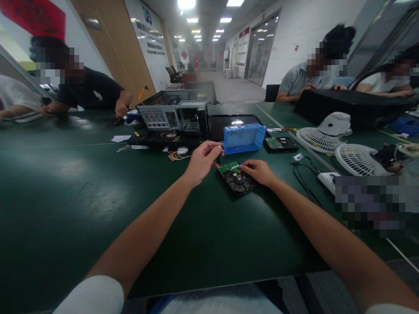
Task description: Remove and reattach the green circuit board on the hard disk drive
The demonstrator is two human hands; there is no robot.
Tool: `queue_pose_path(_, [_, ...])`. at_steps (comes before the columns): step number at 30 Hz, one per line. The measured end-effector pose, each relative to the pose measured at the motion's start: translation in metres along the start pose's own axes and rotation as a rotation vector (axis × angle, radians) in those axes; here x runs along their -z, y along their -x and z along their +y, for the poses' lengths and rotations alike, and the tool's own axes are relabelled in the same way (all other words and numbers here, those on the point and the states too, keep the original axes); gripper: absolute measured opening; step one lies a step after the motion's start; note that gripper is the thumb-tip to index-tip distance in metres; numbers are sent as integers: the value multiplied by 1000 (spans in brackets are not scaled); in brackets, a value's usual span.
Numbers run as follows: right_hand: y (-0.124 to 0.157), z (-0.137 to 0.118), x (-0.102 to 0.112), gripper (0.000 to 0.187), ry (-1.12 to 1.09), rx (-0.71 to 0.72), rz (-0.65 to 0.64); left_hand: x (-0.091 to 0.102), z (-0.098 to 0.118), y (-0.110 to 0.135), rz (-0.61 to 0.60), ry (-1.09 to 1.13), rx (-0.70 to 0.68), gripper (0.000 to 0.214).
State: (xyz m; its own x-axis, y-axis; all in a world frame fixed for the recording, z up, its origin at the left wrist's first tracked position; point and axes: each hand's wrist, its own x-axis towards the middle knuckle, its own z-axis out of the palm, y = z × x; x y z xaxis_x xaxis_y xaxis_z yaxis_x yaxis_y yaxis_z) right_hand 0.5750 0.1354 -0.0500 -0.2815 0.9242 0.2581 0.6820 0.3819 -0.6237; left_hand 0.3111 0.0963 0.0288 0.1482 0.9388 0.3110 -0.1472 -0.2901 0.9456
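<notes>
A hard drive [240, 181] lies on the green table, its green circuit board [230, 167] facing up at the far end. My right hand [260, 172] is closed at the drive's right side, with fingertips at the edge of the circuit board. Just beyond the drive's far left corner, my left hand [203, 161] is raised with thumb and fingers pinched together. Whatever small thing sits in that pinch is too unclear to name. Behind both hands a blue plastic bin [245, 138] rests on its side, its opening towards me.
An opened computer case [173, 115] stands at the back left. Another drive [280, 144] lies right of the bin. White fans [322, 135] and a power strip [328, 181] are on the right. People sit across the table [98, 209], one behind a black case [350, 107].
</notes>
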Motion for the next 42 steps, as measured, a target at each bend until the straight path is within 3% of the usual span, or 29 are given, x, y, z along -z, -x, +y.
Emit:
queue_pose_path(6, [0,0,-1,35,-10,-3,10,-6,4,3,-4,120,92,25])
queue_pose_path(15, [0,-2,-1,34,-16,-14,7,-2,4,1,36,95,87,20])
queue_pose_path(21, [0,0,-1,34,-19,-10,11,-3,6,2,-4,215,134,17])
queue_pose_path(26, [0,-1,-1,34,-21,-3,14,-3,4,1,32,316,141,9])
queue_pose_path(42, [1,-4,2,35,-7,-3,9,0,7,-1,84,284,174,15])
